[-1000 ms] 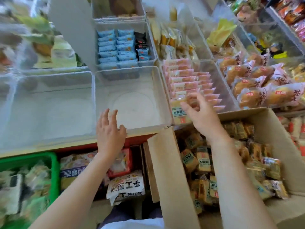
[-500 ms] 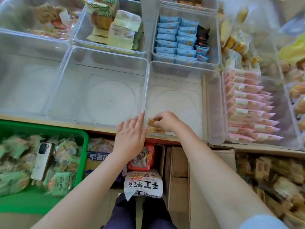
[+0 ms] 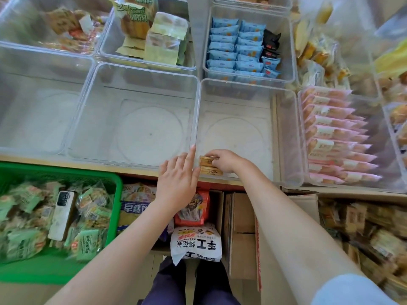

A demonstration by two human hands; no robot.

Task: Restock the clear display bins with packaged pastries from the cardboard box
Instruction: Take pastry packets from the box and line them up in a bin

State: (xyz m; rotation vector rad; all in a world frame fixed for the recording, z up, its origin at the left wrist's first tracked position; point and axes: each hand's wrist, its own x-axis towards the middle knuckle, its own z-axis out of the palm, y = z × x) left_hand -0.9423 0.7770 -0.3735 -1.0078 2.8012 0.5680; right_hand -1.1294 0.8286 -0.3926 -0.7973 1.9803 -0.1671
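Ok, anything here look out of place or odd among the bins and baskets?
One thing: a white smartphone lies face down on the green-wrapped snack packets in the green basket at lower left, among stock. Elsewhere nothing looks spilled or damaged; the right hand is setting pastry packets into the clear bin.

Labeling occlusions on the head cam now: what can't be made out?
- Pastry packs: count and label unreadable, covered by the right hand.
- Cardboard box: contents blurred, cut off by the right edge.
- Left hand: whether its fingers touch the bin wall is unclear.
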